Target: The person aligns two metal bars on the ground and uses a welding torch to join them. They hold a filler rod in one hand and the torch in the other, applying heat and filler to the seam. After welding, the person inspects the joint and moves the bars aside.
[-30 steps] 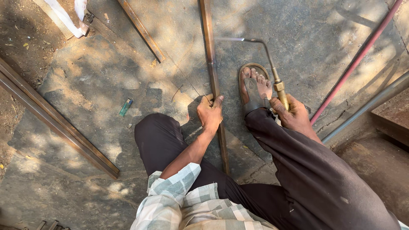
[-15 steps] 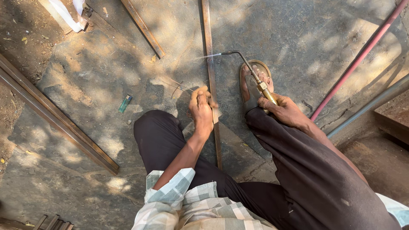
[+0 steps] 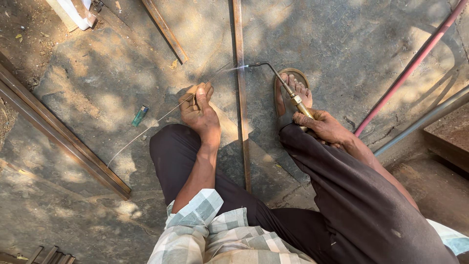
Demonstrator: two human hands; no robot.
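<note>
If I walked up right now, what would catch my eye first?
Probably the torch in the right hand, its bent tip at the long rusty metal strip lying on the stone floor. The left hand holds a thin wire rod slanting toward the same spot. A small green lighter lies to the left.

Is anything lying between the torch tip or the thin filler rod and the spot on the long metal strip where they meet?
Nothing visible. The torch in the right hand and the filler rod in the left hand both reach the metal strip over bare concrete; the green lighter lies well aside.
</note>
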